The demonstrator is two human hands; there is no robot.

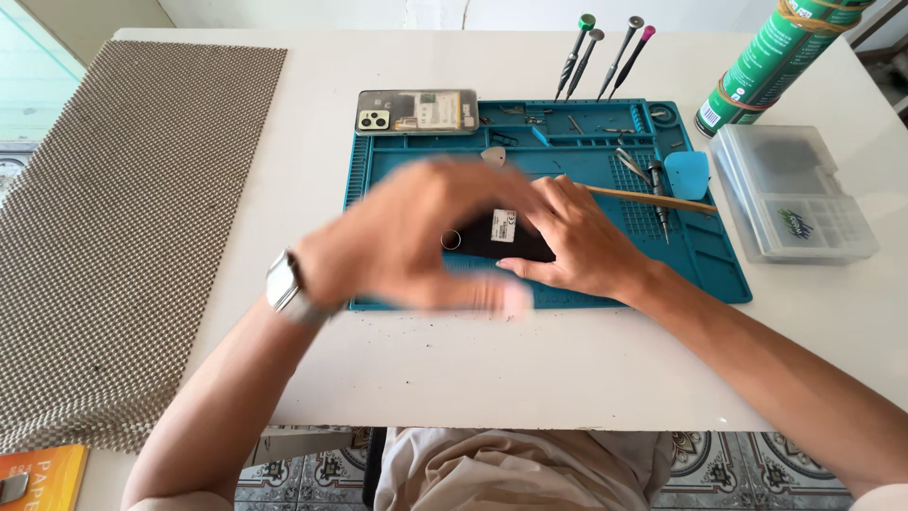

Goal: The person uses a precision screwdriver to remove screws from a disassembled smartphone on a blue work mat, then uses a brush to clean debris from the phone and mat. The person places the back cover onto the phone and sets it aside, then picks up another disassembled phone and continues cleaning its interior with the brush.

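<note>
A black phone body [501, 237] with a white label lies on the blue repair mat [719, 265]. My right hand [586, 241] rests on its right side and grips it. My left hand [416, 237] is blurred with motion over the phone's left end, fingers spread; whether it touches the phone I cannot tell. A watch sits on my left wrist. A phone back cover [416, 112] with a camera cluster lies at the mat's top left.
Several screwdrivers [605, 52] stand behind the mat. Tweezers [653, 189], a thin wooden stick [653, 199], a blue pick [687, 174] and a grey pick [493, 156] lie on the mat. A clear parts box [794, 194], a green can [771, 61], a woven mat [113, 227].
</note>
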